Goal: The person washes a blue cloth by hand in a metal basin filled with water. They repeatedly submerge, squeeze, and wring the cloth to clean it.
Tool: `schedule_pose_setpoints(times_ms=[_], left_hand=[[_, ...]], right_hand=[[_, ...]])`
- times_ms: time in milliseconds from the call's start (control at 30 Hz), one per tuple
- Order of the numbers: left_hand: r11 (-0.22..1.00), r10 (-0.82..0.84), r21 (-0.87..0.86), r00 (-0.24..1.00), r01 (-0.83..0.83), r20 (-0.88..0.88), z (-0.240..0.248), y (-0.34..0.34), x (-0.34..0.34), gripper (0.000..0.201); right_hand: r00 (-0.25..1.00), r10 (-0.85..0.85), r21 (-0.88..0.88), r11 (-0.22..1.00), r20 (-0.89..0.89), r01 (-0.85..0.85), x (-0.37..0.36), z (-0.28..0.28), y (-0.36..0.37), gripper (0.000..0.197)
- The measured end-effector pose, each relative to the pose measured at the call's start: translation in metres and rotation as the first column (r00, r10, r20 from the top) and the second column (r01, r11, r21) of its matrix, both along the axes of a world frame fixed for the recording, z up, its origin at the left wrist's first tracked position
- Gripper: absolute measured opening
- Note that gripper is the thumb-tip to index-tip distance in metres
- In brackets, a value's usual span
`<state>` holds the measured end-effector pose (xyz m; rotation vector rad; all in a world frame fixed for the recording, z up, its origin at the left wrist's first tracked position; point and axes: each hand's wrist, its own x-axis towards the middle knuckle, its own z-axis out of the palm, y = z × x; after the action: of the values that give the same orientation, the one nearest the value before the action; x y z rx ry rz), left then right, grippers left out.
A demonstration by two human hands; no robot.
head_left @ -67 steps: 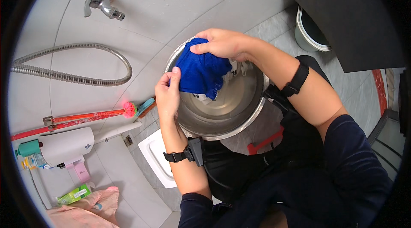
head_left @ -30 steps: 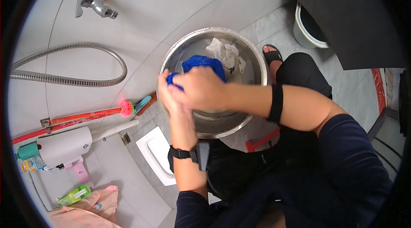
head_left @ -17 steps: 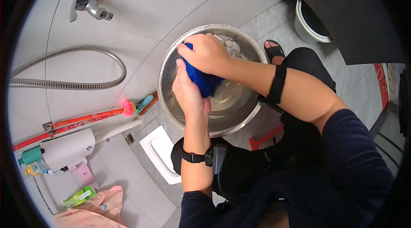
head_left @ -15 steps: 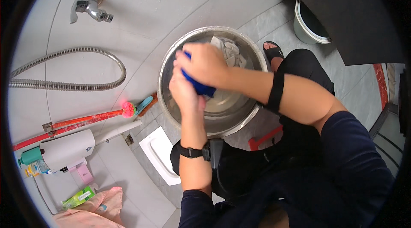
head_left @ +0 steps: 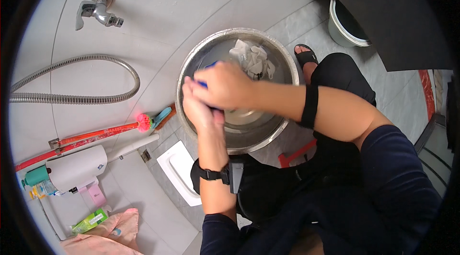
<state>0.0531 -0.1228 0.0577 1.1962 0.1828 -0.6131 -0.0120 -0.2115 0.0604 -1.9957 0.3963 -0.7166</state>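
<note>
Pressing together, the right hand (head_left: 230,86) and left hand (head_left: 199,107) grip the blue cloth (head_left: 203,84), spread out earlier, now bunched over the left side of the metal basin (head_left: 245,144); rubbing seems underway.

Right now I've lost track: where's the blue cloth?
In the head view, the blue cloth is between the left hand and right hand, mostly hidden, over the left side of the round metal basin.

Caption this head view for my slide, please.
Left hand and right hand grip a blue cloth over a metal basin holding water and white fabric.
</note>
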Motion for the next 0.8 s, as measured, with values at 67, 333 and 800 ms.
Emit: schedule_pose_setpoints(times_ms=[67,333,800], left_hand=[[0.996,-0.085,0.022,0.989,0.083,0.117,0.008,-0.014,-0.035,0.035],[1.0,0.018,-0.001,1.0,-0.018,-0.004,0.002,-0.012,-0.027,0.033],[0.997,-0.069,-0.025,0.997,0.07,0.033,-0.009,-0.014,-0.023,0.022]], right_hand=[[0.979,-0.182,0.11,0.975,-0.095,0.192,0.009,-0.008,-0.03,0.032],[0.998,-0.031,0.001,1.0,-0.048,0.031,-0.007,0.003,-0.016,0.038],[0.97,-0.034,-0.171,0.985,-0.242,-0.008,-0.008,0.007,-0.024,0.035]])
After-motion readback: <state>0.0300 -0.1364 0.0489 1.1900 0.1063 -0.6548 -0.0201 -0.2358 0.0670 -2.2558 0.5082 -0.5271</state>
